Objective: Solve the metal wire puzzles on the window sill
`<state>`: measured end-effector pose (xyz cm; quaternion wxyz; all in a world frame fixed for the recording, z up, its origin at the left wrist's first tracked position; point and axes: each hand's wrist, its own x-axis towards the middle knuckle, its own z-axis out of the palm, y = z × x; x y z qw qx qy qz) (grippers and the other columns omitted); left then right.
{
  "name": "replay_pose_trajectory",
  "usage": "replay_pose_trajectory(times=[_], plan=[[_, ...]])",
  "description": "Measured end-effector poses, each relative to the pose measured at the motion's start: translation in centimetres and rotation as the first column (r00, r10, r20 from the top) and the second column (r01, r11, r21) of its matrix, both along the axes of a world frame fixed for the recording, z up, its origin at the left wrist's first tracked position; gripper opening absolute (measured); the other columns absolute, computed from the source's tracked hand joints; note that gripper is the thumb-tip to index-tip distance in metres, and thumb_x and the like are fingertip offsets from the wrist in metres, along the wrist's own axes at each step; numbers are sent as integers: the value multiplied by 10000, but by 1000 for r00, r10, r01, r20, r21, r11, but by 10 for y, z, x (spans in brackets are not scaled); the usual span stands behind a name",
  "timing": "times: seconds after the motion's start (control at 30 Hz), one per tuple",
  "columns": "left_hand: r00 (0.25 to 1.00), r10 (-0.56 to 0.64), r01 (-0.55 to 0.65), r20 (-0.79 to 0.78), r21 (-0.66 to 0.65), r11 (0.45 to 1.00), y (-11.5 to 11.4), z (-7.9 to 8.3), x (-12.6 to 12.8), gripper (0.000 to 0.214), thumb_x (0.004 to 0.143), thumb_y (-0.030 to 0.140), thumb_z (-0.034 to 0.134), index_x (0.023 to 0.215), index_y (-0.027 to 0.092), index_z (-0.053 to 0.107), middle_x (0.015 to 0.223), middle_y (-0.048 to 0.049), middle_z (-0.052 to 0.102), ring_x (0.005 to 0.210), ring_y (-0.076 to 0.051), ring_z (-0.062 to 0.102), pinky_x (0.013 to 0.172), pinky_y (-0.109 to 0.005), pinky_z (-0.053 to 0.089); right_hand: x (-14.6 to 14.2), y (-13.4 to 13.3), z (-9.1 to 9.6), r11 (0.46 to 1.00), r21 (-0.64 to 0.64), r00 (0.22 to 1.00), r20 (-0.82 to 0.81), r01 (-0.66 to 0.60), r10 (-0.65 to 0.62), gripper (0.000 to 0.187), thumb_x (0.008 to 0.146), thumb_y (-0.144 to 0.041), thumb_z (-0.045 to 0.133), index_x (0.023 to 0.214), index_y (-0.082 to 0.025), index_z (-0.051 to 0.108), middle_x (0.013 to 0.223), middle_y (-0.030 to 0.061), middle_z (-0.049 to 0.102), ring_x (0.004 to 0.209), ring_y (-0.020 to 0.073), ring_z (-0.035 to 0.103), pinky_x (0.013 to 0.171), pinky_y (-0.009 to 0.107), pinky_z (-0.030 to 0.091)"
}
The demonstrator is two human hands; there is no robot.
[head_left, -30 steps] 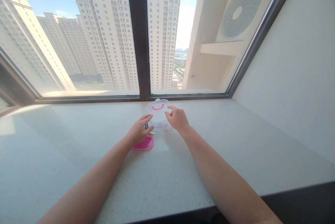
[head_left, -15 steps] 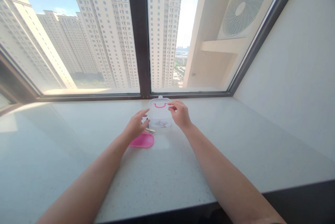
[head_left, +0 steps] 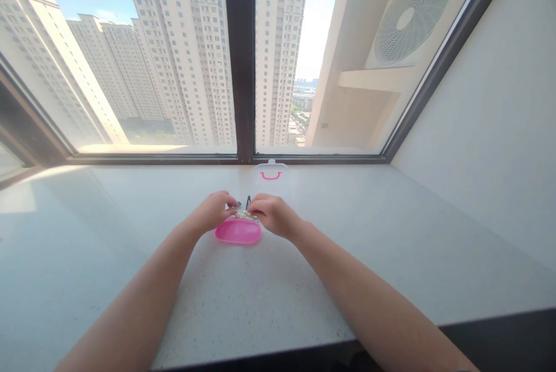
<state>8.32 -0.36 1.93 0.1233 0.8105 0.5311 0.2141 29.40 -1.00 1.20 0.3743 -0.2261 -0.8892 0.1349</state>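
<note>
My left hand (head_left: pixel 214 210) is closed in a pinch at a small dark metallic piece (head_left: pixel 237 205); its kind is too small to tell. Facing it, my right hand (head_left: pixel 274 214) bends its fingertips together over gold-coloured, slim metal pieces (head_left: pixel 245 217) that look like clips. What those right fingertips hold, if anything, is hidden. Between the two hands a slim black clip-like piece (head_left: pixel 248 203) sticks up. Just in front of the pieces lies a shallow pink oval tray (head_left: pixel 238 234).
Behind my right hand a clear plastic box's raised lid (head_left: pixel 270 172) with a pink handle leans by the window frame (head_left: pixel 304 159). My right hand covers much of the box. All this rests on a pale speckled sill (head_left: pixel 260 285) with a white wall (head_left: pixel 490 128) on the right.
My right hand has moved from the clear box's lid down and left to the metal pieces. My left hand has lowered slightly and its fingers have closed. The view has shifted a little.
</note>
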Motion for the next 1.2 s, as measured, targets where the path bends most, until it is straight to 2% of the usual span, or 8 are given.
replay_pose_trajectory(times=[0.2,0.37,0.5,0.63,0.87,0.97,1.1,1.2], plan=[[992,-71,68,-109,-32,997,2,-5,2,204,706,231,517,721,227,721,765,-45,616,731,-198,581,702,-284,417,-23,-2,-18,989,108,975,184,104,-122,223,830,-27,450,898,-148,624,956,77,601,912,153,544,804,242,406],[992,-65,63,-110,-24,998,2,-5,0,176,703,216,525,725,201,698,802,-42,616,741,-181,583,709,-266,424,-25,-8,-14,959,160,874,398,233,-279,170,834,-53,443,889,-136,581,899,82,591,884,176,508,793,268,391],[993,-66,65,-103,-21,998,1,-4,-2,134,691,218,543,720,198,673,791,-38,622,735,-186,580,688,-267,422,-27,-12,-12,949,161,800,509,273,-317,170,825,-61,439,888,-145,573,883,81,599,869,190,509,734,269,388],[996,-34,28,-81,-68,997,-2,0,-4,119,696,216,536,719,204,652,754,-28,639,714,-185,582,657,-264,415,-28,-13,-11,944,144,767,553,298,-327,171,825,-77,442,897,-152,577,899,89,602,887,198,511,711,271,385],[1000,8,-8,1,-119,993,-5,9,-11,98,694,280,558,698,216,632,736,-7,664,685,-185,586,624,-257,405,-28,-14,-10,929,114,777,518,351,-357,197,826,-88,425,932,-161,574,880,86,599,867,199,529,695,272,387],[999,24,-20,31,-126,992,-6,14,-15,127,699,313,559,718,214,637,734,-9,668,675,-185,586,617,-256,406,-29,-13,-12,926,96,796,484,365,-364,240,833,-96,420,1022,-161,553,898,91,596,863,195,538,711,276,396],[996,64,-57,62,-118,991,-6,19,-20,215,718,342,540,824,210,673,776,-27,682,689,-194,588,639,-268,410,-27,-11,-13,928,82,860,353,365,-369,355,817,-96,439,1165,-148,487,932,98,591,870,189,535,761,282,408],[989,87,-74,115,-119,990,-7,23,-21,267,738,366,521,861,196,686,757,-38,682,658,-192,580,638,-279,409,-22,-10,-10,938,75,920,183,338,-346,394,774,-72,460,1161,-135,495,945,99,580,901,185,519,817,292,408]])
